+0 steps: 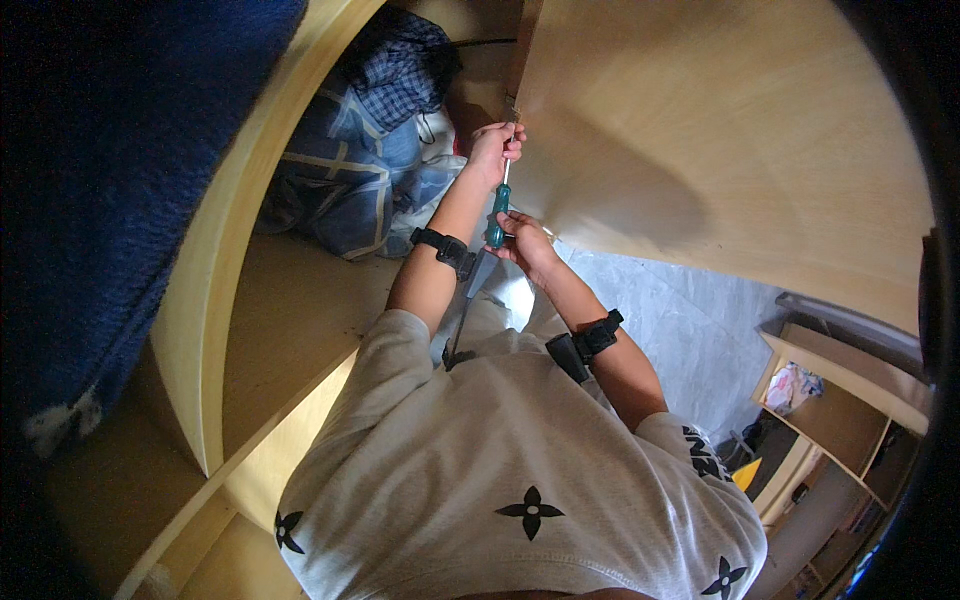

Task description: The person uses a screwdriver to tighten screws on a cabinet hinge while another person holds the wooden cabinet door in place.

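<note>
A screwdriver (499, 206) with a green-blue handle and a bare metal shaft points away from me, up to the edge of a wooden door panel. My right hand (524, 243) is wrapped round its handle. Farther up, my left hand (492, 150) has its fingers closed about the front of the shaft, hiding part of the tip. Just beyond these fingers, a small metal hinge (513, 104) sits at the edge of the wooden door (720, 130). Whether the tip rests in a screw cannot be made out.
Left of my arms, a wooden cabinet shelf (290, 300) holds a blue checked bundle (350, 190) and dark plaid cloth (405, 70). A dark blue fabric (120, 180) hangs at far left. Grey marbled floor (670, 320) lies below the door; a low shelf unit (840, 420) stands right.
</note>
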Demonstrator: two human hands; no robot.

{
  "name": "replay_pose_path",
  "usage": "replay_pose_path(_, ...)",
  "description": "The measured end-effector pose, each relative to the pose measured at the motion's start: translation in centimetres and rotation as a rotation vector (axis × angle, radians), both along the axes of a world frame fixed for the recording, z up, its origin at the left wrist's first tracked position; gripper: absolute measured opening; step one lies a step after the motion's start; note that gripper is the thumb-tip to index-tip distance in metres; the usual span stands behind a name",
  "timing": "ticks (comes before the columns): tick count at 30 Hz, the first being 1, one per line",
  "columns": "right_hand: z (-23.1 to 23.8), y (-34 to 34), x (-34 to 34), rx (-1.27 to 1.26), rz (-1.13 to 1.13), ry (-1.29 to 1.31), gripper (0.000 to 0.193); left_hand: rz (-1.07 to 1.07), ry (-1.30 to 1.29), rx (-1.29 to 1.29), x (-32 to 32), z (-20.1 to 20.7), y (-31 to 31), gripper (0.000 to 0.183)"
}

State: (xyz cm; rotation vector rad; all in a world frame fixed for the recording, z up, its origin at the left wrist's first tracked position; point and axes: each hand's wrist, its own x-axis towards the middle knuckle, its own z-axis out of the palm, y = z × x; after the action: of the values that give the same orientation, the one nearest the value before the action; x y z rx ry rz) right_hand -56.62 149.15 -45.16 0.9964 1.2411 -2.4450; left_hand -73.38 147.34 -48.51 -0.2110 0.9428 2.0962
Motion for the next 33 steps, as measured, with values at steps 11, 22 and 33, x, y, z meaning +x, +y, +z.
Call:
replay_pose_path(11, -0.8, 0.3, 0.1, -0.005, 0.049, 0.043, 0.026, -0.007, -0.051, 0.079, -0.5, -1.2, -0.4, 0.013)
replay_pose_path(22, -3.5, 2.2, 0.3, 0.125, 0.134, 0.044, 0.021, 0.475, 0.102, -0.146, 1.3, -2.5, 2.2, 0.031)
replay_pose_path(33, -2.6, 2.9, 0.7, 0.214, 0.153, 0.043, 0.024, 0.620, 0.085, -0.116, 1.8, -4.4, 2.9, 0.034)
